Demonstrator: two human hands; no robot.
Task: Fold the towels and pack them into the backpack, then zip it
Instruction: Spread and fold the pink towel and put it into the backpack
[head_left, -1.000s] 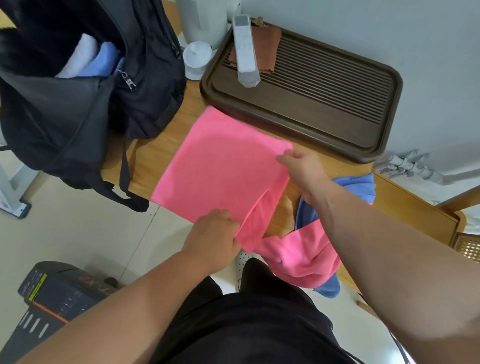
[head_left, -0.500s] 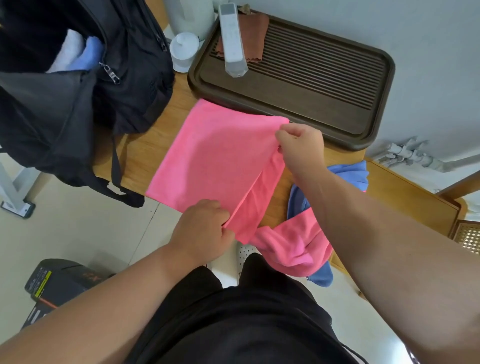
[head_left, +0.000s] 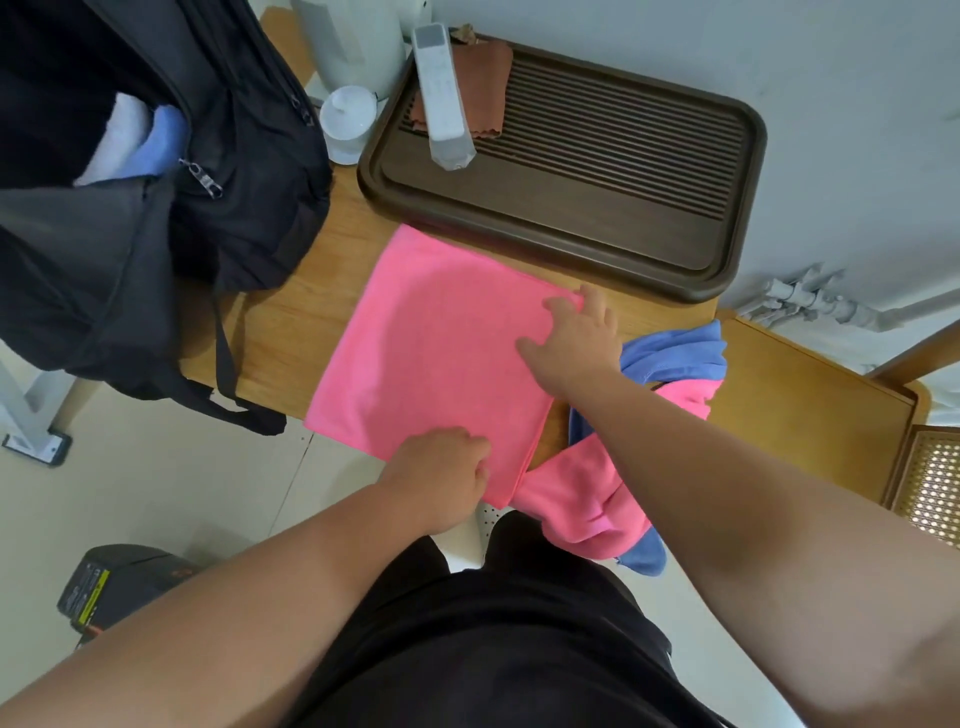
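Note:
A pink towel (head_left: 431, 358) lies folded flat on the wooden table (head_left: 291, 332), its near part hanging over the front edge. My left hand (head_left: 441, 473) pinches the towel's near edge. My right hand (head_left: 574, 338) presses flat with spread fingers on its right edge. To the right, a crumpled pink towel (head_left: 582, 493) and a blue towel (head_left: 675, 353) hang in a heap off the table. The black backpack (head_left: 156, 208) stands open at the left, with a white towel (head_left: 117, 140) and a blue towel (head_left: 163, 143) inside.
A dark wooden tray (head_left: 597, 228) sits at the back against the wall, holding a white remote (head_left: 441, 98) and a brown cloth (head_left: 491, 83). A white cup (head_left: 347, 122) and kettle (head_left: 358, 41) stand behind the backpack. A black box (head_left: 114, 582) rests on the floor at the left.
My right hand has carried the towel's right edge over to the left and laid it down flat. The loose flap between my hands is gone; the towel now lies as a neat rectangle.

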